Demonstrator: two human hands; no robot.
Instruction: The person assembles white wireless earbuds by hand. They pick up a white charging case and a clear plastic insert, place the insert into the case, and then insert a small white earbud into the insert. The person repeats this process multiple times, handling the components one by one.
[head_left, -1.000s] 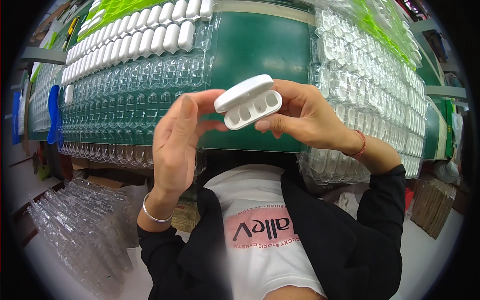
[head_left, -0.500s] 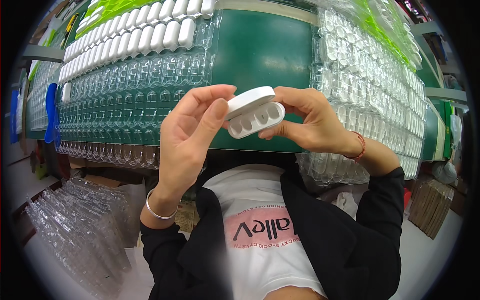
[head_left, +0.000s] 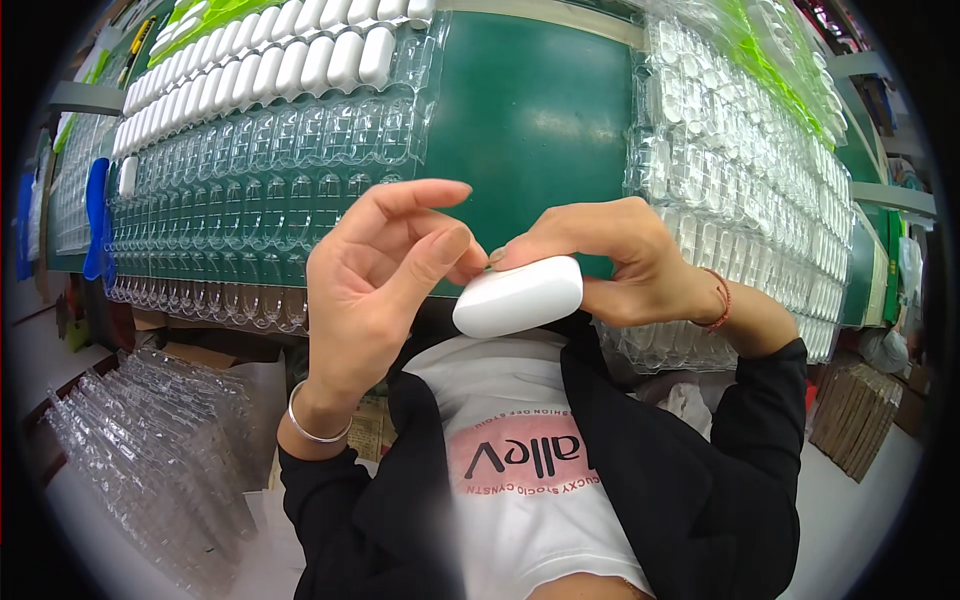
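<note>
A white earbud charging case is held just beyond the table's near edge, in front of my shirt. Its smooth, rounded outside faces up, and the earbud wells are out of sight. My right hand pinches the case at its right end, index finger along the top edge and thumb mostly hidden behind it. Close to the case's upper left edge, my left hand has its fingers bent but apart, holding nothing. One of its fingertips comes close to the case; whether it touches I cannot tell.
On the left, a clear plastic tray bears rows of white cases at its far side. Stacked clear trays with small white pieces stand right on the green table. A blue tool lies far left; more trays stand below.
The case has turned so its outside shows instead of the open wells, and it has come lower, toward me. My right hand turned with it; my left hand shifted slightly left.
</note>
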